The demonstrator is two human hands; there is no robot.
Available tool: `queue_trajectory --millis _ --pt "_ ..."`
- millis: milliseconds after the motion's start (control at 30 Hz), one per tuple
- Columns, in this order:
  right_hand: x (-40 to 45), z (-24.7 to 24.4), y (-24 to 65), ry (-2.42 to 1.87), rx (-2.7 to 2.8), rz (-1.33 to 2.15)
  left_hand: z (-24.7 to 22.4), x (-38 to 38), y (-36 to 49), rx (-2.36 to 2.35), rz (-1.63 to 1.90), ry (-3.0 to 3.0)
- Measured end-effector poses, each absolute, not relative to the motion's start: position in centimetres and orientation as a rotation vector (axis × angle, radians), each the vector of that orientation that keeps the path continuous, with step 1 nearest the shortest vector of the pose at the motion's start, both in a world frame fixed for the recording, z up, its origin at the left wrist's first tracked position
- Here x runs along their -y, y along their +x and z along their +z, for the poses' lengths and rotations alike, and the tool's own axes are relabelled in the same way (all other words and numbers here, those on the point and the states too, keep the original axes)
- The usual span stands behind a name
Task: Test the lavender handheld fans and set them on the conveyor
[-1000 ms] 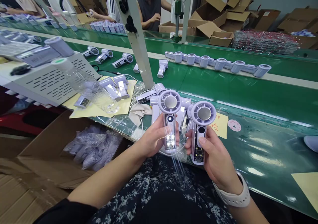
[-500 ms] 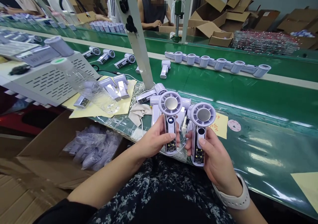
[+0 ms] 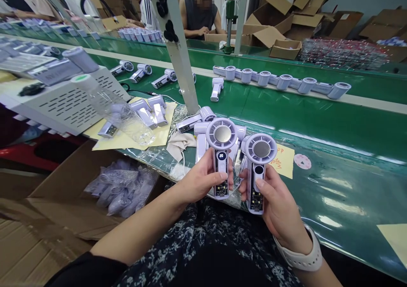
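Note:
Two lavender handheld fans are held side by side, upright, grilles facing me. My left hand [image 3: 203, 176] is closed round the left handheld fan [image 3: 221, 133]; its small round display is lit with "20", and my thumb lies on the handle below. My right hand [image 3: 276, 193] grips the right handheld fan [image 3: 261, 148], whose round display is dark, with the thumb on its front. Behind them several more fans [image 3: 201, 145] lie on the bench, partly hidden, beside a beige cloth [image 3: 180, 145] and a white cable.
A row of fans [image 3: 263, 78] lies along the green conveyor [image 3: 286, 109]. At left stand a slotted metal box [image 3: 104, 96], a clear plastic bottle [image 3: 124, 113] and fans on yellow paper [image 3: 127, 143]. A carton [image 3: 60, 185] of bagged parts sits below. People work across the line.
The left fan's display has gone from "88" with a small mark to "20". Both hands keep their grips; the whole view has shifted slightly.

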State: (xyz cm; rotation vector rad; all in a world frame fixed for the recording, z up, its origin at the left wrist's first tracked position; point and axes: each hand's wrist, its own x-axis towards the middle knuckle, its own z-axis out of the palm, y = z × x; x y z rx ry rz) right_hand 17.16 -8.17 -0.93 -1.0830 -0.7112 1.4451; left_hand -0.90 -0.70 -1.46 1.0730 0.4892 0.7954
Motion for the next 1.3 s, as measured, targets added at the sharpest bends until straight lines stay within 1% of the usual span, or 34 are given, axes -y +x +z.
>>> queue_trajectory --millis 200,333,400,467,533,600,700,800,967,1200,1300 --pt "8.2 -1.3 17.1 -1.108 0.709 1.399 -1.4 0.5 -1.1 -0.558 0.838 1.050" --pt "8.4 -1.3 16.1 -1.032 0.699 1.417 -2.0 0.4 -0.9 -0.603 0.913 0.916" --pt "8.3 -1.1 15.4 -0.997 0.740 1.470 -2.3 0.7 -0.6 -0.556 0.904 0.796" --pt "8.2 -0.8 14.9 -1.015 0.876 1.450 -2.4 1.1 -0.5 -0.438 0.814 0.689" --pt "8.0 -0.6 14.8 -1.129 1.115 1.343 -2.3 1.6 -0.5 -0.356 0.733 0.602" --pt "7.8 -0.3 15.2 -1.313 1.367 1.188 -2.1 2.0 -0.9 -0.351 0.740 0.555" --pt "7.5 0.2 15.9 -1.507 1.478 0.952 -1.8 2.2 -1.6 -0.381 0.799 0.578" --pt "7.3 0.9 15.7 -1.492 1.410 0.821 -1.5 2.2 -2.2 -0.406 0.827 0.602" --pt "7.2 1.7 14.4 -1.447 1.459 0.624 -1.1 2.6 -2.2 -0.472 0.849 0.655" --pt "7.9 1.7 14.4 -1.447 1.596 0.238 -0.6 2.7 -1.6 -0.447 0.891 0.687" --pt "8.0 1.5 14.5 -1.463 1.606 0.165 -0.7 2.9 -1.4 -0.468 0.906 0.704"
